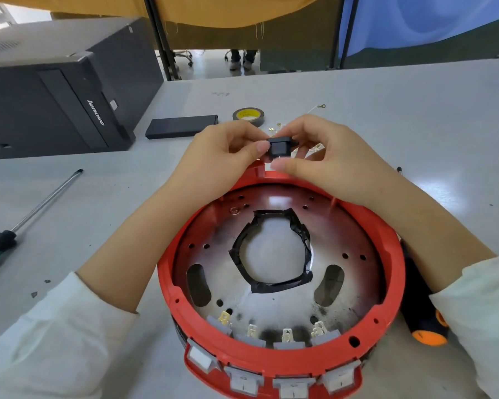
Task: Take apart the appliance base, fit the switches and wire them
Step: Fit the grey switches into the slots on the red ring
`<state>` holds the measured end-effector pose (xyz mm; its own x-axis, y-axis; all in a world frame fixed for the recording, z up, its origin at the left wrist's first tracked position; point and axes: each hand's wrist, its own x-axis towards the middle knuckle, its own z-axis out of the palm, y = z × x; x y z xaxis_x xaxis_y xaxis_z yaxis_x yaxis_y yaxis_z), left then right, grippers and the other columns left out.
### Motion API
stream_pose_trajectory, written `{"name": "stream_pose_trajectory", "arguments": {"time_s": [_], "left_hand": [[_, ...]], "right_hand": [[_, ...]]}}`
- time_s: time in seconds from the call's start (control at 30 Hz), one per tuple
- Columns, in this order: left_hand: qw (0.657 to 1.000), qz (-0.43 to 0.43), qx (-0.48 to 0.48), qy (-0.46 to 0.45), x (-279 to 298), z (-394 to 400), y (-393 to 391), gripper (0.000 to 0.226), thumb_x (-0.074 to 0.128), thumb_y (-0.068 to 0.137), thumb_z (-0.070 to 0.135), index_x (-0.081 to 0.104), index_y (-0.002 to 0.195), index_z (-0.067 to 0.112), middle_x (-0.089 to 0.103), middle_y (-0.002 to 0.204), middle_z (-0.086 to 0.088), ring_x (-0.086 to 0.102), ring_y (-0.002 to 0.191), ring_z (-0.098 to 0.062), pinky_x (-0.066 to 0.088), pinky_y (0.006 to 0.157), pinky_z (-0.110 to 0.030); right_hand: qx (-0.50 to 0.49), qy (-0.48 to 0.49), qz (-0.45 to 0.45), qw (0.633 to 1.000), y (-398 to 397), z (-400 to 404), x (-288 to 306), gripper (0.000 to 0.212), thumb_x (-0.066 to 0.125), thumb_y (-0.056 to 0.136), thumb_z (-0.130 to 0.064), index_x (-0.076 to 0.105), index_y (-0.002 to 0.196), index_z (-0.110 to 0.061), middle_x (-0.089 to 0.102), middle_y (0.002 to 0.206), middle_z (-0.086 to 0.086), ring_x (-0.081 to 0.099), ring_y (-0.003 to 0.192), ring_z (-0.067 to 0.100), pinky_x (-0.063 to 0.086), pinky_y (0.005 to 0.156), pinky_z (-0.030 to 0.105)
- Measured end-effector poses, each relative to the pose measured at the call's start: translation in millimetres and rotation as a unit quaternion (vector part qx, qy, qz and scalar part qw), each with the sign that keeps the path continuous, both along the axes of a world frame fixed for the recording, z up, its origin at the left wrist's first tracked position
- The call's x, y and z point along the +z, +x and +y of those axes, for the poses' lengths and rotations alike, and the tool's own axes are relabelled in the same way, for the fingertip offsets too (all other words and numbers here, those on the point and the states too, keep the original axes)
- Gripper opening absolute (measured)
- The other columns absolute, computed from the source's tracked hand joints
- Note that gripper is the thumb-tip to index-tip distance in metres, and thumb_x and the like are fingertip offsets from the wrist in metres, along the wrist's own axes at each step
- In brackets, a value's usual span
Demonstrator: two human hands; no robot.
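Black socket part [280,147]: pinched between fingers of left hand [222,156] and right hand [323,159], at far rim of red appliance base [398,272]. Four grey switches [291,384] seated in near wall. Screwdriver [26,214], tape roll [248,114] on tabletop [415,116].

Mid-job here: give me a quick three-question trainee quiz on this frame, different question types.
1. True or false: four grey switches already sit in the near wall of the red base.
2. What is in the shared grip of the left hand and right hand?
A. tape roll
B. small black part
C. screwdriver
3. Fill in: the yellow-cored tape roll lies on the table beyond the ____.

Key
1. True
2. B, the small black part, held over the base's far rim
3. hands
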<state>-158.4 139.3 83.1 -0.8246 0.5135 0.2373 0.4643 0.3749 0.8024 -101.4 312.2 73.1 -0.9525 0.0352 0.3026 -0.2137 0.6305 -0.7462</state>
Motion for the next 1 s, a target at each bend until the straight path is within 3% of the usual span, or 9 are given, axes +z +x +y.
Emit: {"name": "stream_pose_trajectory", "arguments": {"time_s": [0.07,0.27,0.37,0.47,0.63,0.7,0.8,1.0], "left_hand": [[1.0,0.009,0.014,-0.013,0.0,0.3,-0.4,0.009,0.061,0.094,0.022,0.069,0.091,0.025,0.073,0.085,0.01,0.064,0.076,0.004,0.046,0.078,-0.013],[0.996,0.026,0.037,-0.077,-1.3,0.9,-2.6,0.014,0.058,0.095,0.022,0.069,0.088,0.028,0.072,0.088,0.0,0.06,0.082,-0.011,0.042,0.068,-0.012],[0.995,0.02,0.037,-0.086,-1.4,0.3,-3.7,0.015,0.058,0.095,0.023,0.071,0.089,0.029,0.073,0.088,0.003,0.06,0.078,-0.007,0.044,0.071,-0.014],[0.996,0.012,0.04,-0.084,-1.7,-0.5,-4.2,0.015,0.059,0.095,0.025,0.071,0.087,0.031,0.073,0.087,0.001,0.062,0.08,-0.011,0.045,0.072,-0.018],[0.996,0.013,0.043,-0.082,-0.7,-0.4,-4.3,0.016,0.061,0.094,0.025,0.07,0.084,0.033,0.073,0.083,0.003,0.061,0.075,-0.008,0.044,0.066,-0.012],[0.996,0.013,0.041,-0.081,-0.3,-0.6,-4.0,0.015,0.061,0.094,0.024,0.071,0.087,0.032,0.074,0.086,-0.001,0.063,0.08,-0.014,0.046,0.07,-0.017],[0.996,0.012,0.036,-0.077,0.1,-1.3,-3.2,0.016,0.061,0.093,0.023,0.071,0.086,0.033,0.074,0.088,-0.007,0.065,0.086,-0.025,0.048,0.07,-0.026],[0.996,0.015,0.036,-0.077,-0.8,-1.9,-3.9,0.019,0.062,0.093,0.022,0.07,0.082,0.035,0.074,0.087,-0.008,0.065,0.082,-0.026,0.049,0.061,-0.023]], "right_hand": [[-0.006,0.02,-0.004,1.0,0.0,-0.1,-0.1,0.028,0.077,0.075,-0.037,0.064,0.099,-0.038,0.062,0.081,-0.018,0.056,0.07,-0.001,0.044,0.069,0.012],[-0.014,0.062,-0.035,0.997,-1.1,-0.8,1.1,0.026,0.073,0.077,-0.043,0.069,0.101,-0.034,0.064,0.091,-0.013,0.058,0.082,0.003,0.048,0.08,0.025],[-0.017,0.061,-0.04,0.997,-1.2,0.3,1.3,0.032,0.073,0.078,-0.041,0.067,0.109,-0.035,0.063,0.087,-0.017,0.057,0.079,-0.003,0.047,0.077,0.016],[-0.026,0.051,-0.038,0.998,-2.1,1.9,0.1,0.042,0.074,0.077,-0.041,0.064,0.117,-0.033,0.063,0.1,-0.014,0.059,0.083,-0.003,0.044,0.078,0.014],[-0.026,0.047,-0.02,0.998,-0.8,1.0,-0.5,0.033,0.077,0.073,-0.042,0.066,0.104,-0.039,0.065,0.092,-0.015,0.06,0.078,-0.003,0.044,0.073,0.014],[-0.027,0.045,-0.015,0.999,-0.1,1.2,0.0,0.032,0.079,0.071,-0.042,0.067,0.101,-0.041,0.068,0.091,-0.014,0.06,0.076,-0.004,0.045,0.072,0.015],[-0.025,0.037,-0.016,0.999,-0.5,1.1,-0.1,0.035,0.079,0.071,-0.039,0.068,0.104,-0.042,0.069,0.094,-0.014,0.06,0.079,-0.004,0.044,0.072,0.012],[-0.028,0.029,-0.027,0.999,0.9,0.6,0.2,0.039,0.078,0.073,-0.039,0.067,0.11,-0.04,0.069,0.102,-0.016,0.06,0.083,-0.005,0.045,0.076,0.012]]}}
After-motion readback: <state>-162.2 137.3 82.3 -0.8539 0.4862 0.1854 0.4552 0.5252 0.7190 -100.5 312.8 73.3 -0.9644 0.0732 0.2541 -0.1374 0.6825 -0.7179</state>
